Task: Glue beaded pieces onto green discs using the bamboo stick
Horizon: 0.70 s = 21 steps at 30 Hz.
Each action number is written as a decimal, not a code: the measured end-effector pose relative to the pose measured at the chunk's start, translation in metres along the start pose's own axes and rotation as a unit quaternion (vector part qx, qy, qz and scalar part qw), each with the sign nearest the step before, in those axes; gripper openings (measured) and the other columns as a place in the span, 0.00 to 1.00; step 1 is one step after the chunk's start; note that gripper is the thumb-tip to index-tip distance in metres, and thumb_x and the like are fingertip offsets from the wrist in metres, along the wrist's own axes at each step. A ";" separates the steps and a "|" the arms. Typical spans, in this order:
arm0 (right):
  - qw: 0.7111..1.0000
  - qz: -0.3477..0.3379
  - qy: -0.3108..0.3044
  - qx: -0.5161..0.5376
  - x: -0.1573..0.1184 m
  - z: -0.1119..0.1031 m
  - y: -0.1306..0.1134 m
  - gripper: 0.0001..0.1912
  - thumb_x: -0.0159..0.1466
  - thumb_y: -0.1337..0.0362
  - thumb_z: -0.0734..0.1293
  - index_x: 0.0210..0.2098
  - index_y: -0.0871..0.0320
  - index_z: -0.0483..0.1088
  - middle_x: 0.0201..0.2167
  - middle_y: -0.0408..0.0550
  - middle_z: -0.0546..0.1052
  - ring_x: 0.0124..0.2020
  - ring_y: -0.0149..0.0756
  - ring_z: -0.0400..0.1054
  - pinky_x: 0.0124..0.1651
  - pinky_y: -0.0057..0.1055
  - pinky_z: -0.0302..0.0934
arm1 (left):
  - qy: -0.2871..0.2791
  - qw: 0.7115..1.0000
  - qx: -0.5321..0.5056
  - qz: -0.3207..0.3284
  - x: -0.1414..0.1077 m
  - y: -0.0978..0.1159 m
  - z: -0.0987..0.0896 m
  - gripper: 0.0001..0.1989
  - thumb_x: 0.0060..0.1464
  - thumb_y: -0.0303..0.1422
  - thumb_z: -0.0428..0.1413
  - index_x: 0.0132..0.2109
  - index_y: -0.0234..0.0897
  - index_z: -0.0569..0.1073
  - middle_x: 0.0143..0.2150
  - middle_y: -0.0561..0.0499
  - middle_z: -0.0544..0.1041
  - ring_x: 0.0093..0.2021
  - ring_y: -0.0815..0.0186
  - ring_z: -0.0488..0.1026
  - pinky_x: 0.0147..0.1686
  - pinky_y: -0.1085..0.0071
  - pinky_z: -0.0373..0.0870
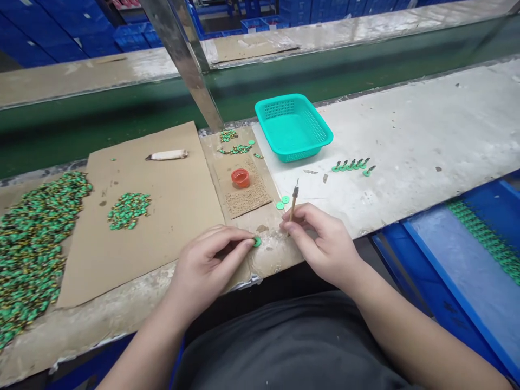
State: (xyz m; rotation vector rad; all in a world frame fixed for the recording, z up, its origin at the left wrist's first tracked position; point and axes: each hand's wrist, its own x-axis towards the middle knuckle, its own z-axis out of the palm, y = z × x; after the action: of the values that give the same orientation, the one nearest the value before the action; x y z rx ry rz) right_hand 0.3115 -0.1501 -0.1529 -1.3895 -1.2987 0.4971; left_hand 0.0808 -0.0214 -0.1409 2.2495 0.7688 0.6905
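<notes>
My left hand pinches the edge of a small green disc near the bench's front edge. To its right, my right hand grips a thin wooden-handled tool, its dark metal tip pointing up. Two loose green discs lie just left of the tool. Beyond my hands an orange-red cap sits on a piece of cardboard with a pitted surface. Behind the cap are small green and gold parts. Several green discs with dark upright pieces stand in a row at the right.
A turquoise basket stands at the back middle. On the left, a cardboard sheet carries a white-wrapped tool and a small pile, beside a large heap. A metal post rises behind. Blue crates are at lower right.
</notes>
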 end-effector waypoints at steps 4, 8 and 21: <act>1.000 -0.003 -0.009 -0.020 -0.002 -0.008 -0.003 0.04 0.80 0.65 0.70 0.46 0.52 0.75 0.42 0.45 0.84 0.43 0.39 0.82 0.51 0.35 0.75 | 0.001 1.000 0.010 0.009 -0.002 -0.001 0.001 0.06 0.71 0.40 0.66 0.46 0.50 0.89 0.43 0.54 0.91 0.41 0.62 0.87 0.47 0.67 0.83; 0.999 -0.015 -0.020 -0.031 -0.004 -0.013 -0.005 0.05 0.81 0.65 0.70 0.45 0.51 0.75 0.41 0.44 0.84 0.43 0.39 0.82 0.51 0.36 0.75 | 0.009 1.000 0.021 0.017 -0.002 0.002 0.003 0.06 0.71 0.40 0.67 0.46 0.51 0.89 0.42 0.55 0.91 0.40 0.63 0.86 0.46 0.67 0.81; 0.993 -0.048 -0.026 -0.104 -0.005 -0.023 -0.011 0.04 0.80 0.60 0.72 0.47 0.51 0.75 0.40 0.43 0.84 0.39 0.40 0.82 0.46 0.37 0.79 | 0.018 0.999 0.048 0.009 -0.004 0.005 0.003 0.06 0.71 0.41 0.68 0.46 0.50 0.90 0.46 0.56 0.92 0.43 0.63 0.87 0.51 0.68 0.81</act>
State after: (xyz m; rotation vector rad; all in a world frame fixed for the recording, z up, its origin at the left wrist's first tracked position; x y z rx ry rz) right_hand 0.3255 -0.1666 -0.1381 -1.4837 -1.4851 0.3422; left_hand 0.0818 -0.0284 -0.1403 2.3383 0.8159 0.7178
